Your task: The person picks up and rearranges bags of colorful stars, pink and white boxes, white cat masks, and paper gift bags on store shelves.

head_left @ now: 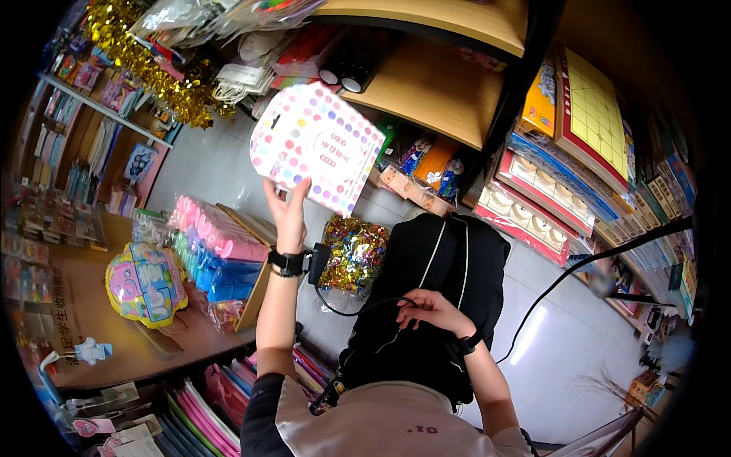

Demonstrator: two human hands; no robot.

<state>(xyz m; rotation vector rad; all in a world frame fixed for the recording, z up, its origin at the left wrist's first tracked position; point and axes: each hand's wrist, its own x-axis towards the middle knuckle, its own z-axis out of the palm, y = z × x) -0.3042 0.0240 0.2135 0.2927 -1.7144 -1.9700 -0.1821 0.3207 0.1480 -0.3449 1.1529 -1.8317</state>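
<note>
My left hand (288, 214) is shut on the lower edge of a white polka-dot package (317, 149), with the thumb on its front. The package is flat, has a rounded flap end and bears printed writing. It is held up in front of a wooden shelf unit. Over my lap, my right hand (431, 311) has loosely bent fingers a little apart, with no item seen in it. A black cable (348, 314) runs from the device on my left wrist to the right hand's fingers. Below the package lies a bag of multicoloured tinsel (354, 251).
A wooden shelf (422, 85) stands ahead, with packaged goods beneath. Boxed board games (594, 120) are stacked at right. On the left are a cardboard box (251, 303) of pastel packs, a round yellow balloon-like package (147, 285) and gold tinsel (194, 91). Another black cable (562, 280) arcs across the right.
</note>
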